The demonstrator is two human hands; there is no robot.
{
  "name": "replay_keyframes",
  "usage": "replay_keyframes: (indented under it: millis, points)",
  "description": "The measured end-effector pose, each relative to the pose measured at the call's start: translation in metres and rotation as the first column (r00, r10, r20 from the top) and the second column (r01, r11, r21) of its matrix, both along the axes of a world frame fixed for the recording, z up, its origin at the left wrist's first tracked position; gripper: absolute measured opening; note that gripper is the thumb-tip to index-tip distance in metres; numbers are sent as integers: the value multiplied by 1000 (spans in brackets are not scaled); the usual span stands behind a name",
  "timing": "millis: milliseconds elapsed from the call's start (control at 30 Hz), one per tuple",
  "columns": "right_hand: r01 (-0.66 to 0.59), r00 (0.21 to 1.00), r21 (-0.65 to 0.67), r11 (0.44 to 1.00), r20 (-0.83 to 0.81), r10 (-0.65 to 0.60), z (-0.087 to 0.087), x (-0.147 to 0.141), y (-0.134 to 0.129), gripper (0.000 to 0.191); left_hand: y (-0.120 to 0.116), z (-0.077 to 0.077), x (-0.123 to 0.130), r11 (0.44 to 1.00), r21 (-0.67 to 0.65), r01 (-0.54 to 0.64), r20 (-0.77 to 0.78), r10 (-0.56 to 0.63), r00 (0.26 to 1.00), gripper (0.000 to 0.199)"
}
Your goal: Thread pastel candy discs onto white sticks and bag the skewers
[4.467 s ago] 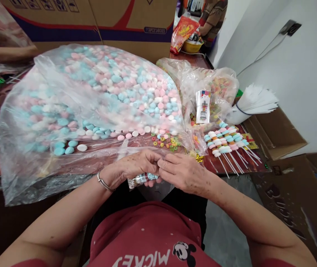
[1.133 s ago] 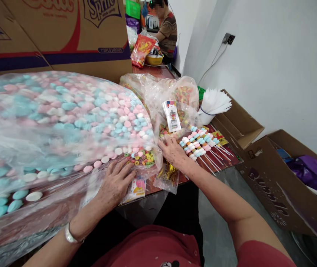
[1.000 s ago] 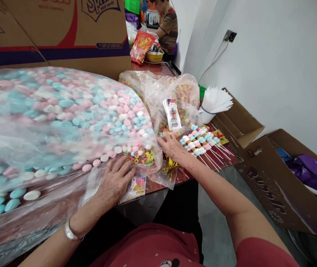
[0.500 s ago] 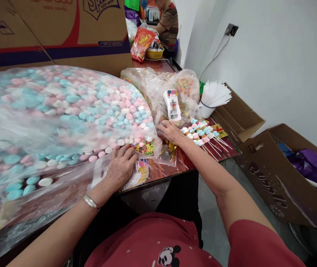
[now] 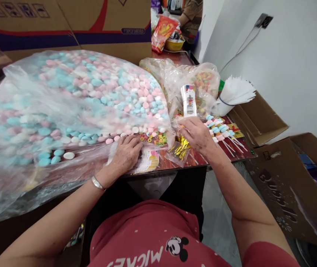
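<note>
My left hand [image 5: 127,152] lies palm down at the front edge of the big clear bag of marshmallows [image 5: 91,94], its fingers stretched out beside a few pink and white marshmallows. Fruit-coloured candy rings [image 5: 157,138] lie just right of its fingertips, and a stack of printed cards [image 5: 149,160] is partly under it. My right hand [image 5: 196,134] hovers over a small clear packet of gold twist ties [image 5: 181,149], fingers apart and slightly bent, with no held thing visible. Right of it are marshmallow skewers [image 5: 221,129] on white sticks.
Behind my right hand, another bundle of printed cards [image 5: 189,100] rests against clear bags of candy rings [image 5: 204,79]. A white cup of paper sticks [image 5: 226,105] stands at the right edge. Open cardboard boxes [image 5: 275,174] are beyond it. A co-worker [image 5: 193,16] is at the far end.
My right hand has moved off the bag's edge and lifted over the gold twist ties, which show more now. My left hand stays by the marshmallows. The camera view has shifted left.
</note>
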State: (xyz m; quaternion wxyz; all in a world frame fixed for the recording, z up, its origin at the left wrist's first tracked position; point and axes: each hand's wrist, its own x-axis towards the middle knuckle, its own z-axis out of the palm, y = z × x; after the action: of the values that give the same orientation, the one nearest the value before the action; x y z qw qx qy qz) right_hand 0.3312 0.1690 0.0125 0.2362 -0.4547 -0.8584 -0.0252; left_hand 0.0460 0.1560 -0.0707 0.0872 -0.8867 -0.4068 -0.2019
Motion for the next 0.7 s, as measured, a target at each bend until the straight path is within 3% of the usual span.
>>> replay_keyframes:
  millis: [100,167,233,333,433,567,700]
  points:
    - [-312,949,-65,948,-75,307,-12,-28,-24,25,5,0,-1,1000,-17,-14,-6,14,1000,25]
    - [-424,905,-161,891,-40,424,-25,-48,-33,22,8,0,-3,999,-35,-25,-1,25,1000,24]
    - [-390,910,-221,894,58,412,-39,-66,-35,18,9,2,-6,998,-50,-29,18,30,999,24]
    - [-221,941,-213,952,209,265,-55,-85,-27,12,4,7,-12,1000,-26,-6,103,9,995,24]
    - [-111,939,-218,969,297,175,-63,-93,-19,14,-6,14,-18,1000,22,-9,230,4,973,27]
    - [-93,931,-225,970,327,165,-65,-95,-15,15,-13,18,-27,998,-4,-63,297,61,953,29]
    - [-144,942,-211,967,269,199,-63,-95,-22,17,-15,13,-32,998,-40,-46,220,53,974,23]
